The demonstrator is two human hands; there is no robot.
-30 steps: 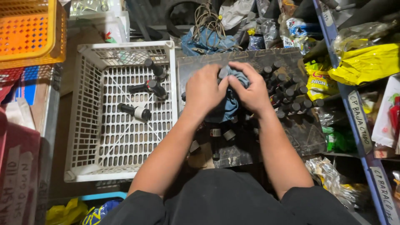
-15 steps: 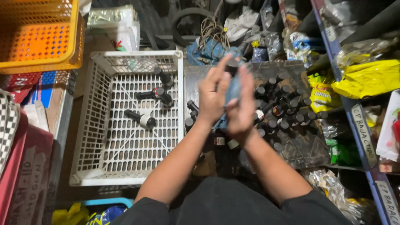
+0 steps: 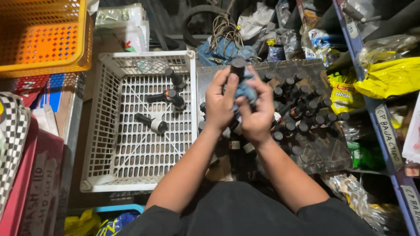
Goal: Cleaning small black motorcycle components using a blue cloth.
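My left hand (image 3: 220,104) and my right hand (image 3: 257,113) are raised together over the dark crate (image 3: 319,150). Between them they hold a small dark bottle (image 3: 238,66) wrapped in a blue cloth (image 3: 243,88); only its black cap sticks out above my fingers. The dark crate under my hands is packed with several upright black-capped bottles (image 3: 302,111). To the left stands a white slatted plastic crate (image 3: 105,144) with three such bottles (image 3: 151,123) lying on their sides in it.
An orange basket (image 3: 43,39) sits at the top left. Red boxes and a checkered cloth (image 3: 13,140) lie at the left edge. A blue shelf frame (image 3: 385,131) with yellow packets (image 3: 389,76) runs down the right. Bags and cord are piled behind the crates.
My hands have lifted off the dark crate with the cloth and now show a bottle's cap above them. The view has tilted so more of the orange basket shows.
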